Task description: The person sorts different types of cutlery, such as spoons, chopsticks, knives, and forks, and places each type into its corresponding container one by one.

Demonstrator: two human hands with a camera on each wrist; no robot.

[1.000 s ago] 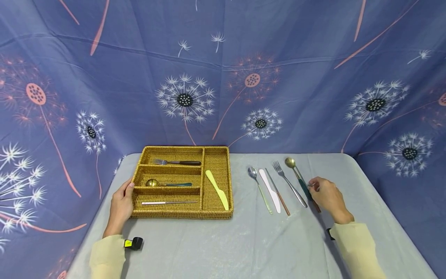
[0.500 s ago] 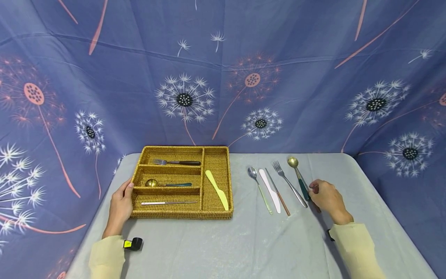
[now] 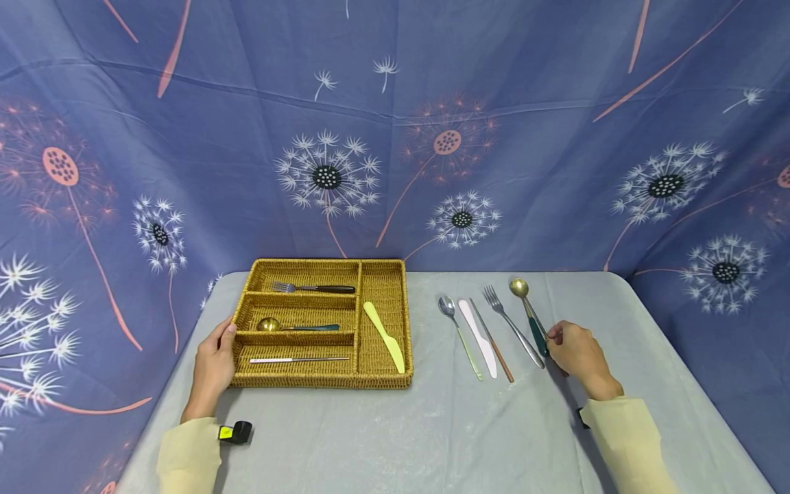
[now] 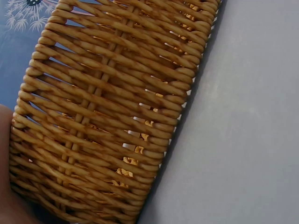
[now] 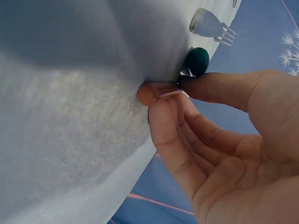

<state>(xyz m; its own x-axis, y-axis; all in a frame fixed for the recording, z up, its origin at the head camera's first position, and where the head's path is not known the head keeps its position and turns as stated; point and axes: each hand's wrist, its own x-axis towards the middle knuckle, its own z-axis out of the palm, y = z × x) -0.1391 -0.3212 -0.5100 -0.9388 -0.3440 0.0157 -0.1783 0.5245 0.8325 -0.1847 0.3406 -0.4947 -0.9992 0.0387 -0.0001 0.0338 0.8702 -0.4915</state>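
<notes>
Our right hand (image 3: 574, 353) has its thumb and fingers pinched on the dark green handle of the gold spoon (image 3: 529, 312), which lies at the right end of the row of loose cutlery on the desk (image 3: 444, 432); the right wrist view shows the fingertips (image 5: 161, 100) closing on the handle's end down at the cloth. Whether the spoon has left the surface we cannot tell. Our left hand (image 3: 212, 363) rests against the left wall of the wicker tray (image 3: 321, 379), fingers lying along the rim, steadying it rather than gripping anything.

Judging progress, we are about halfway through sorting. The tray already holds a dark-handled fork (image 3: 311, 287) in its back compartment, a matching gold spoon with a green handle (image 3: 296, 325) in the middle one, a slim silver knife (image 3: 299, 359) in the front one, and a yellow knife (image 3: 385, 336) in the long compartment on the right. Left on the desk, besides the spoon in hand, we see a silver spoon (image 3: 458, 333), a white knife (image 3: 478, 336) and a silver fork (image 3: 511, 332), close together side by side.
</notes>
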